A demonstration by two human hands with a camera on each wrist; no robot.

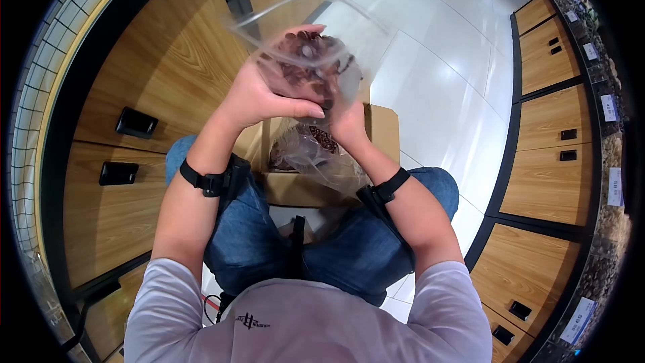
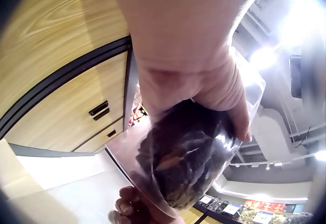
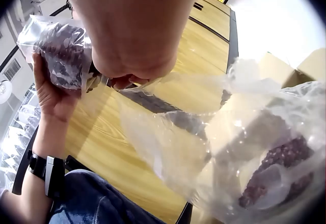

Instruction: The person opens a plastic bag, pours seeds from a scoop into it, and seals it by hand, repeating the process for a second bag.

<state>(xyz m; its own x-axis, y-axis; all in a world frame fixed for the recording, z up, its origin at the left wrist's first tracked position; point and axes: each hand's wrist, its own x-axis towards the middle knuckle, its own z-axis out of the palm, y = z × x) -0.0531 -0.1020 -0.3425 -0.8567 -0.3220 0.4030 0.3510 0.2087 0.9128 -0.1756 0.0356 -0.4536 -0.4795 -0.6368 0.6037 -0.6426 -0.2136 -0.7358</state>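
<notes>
My left hand (image 1: 252,99) grips a clear plastic bag (image 1: 302,70) partly filled with dark reddish-brown pieces, thumb along its near side. The bag's wide mouth faces up in the head view. At the bag's other side is my right hand (image 1: 349,124), its fingers partly hidden behind the film; in the left wrist view they show curled by the bag's edge. Below both hands stands an open cardboard box (image 1: 295,191) with a crumpled clear liner (image 1: 322,171). Dark red bead-like pieces (image 3: 285,158) and a clear scoop (image 3: 275,186) lie inside the liner.
Wooden cabinets (image 1: 148,47) with black handles rise close on the left. Across the white tiled floor (image 1: 443,74), another cabinet row (image 1: 547,114) carries goods and price tags (image 1: 608,107). The box stands between the person's jeans-clad knees (image 1: 242,222).
</notes>
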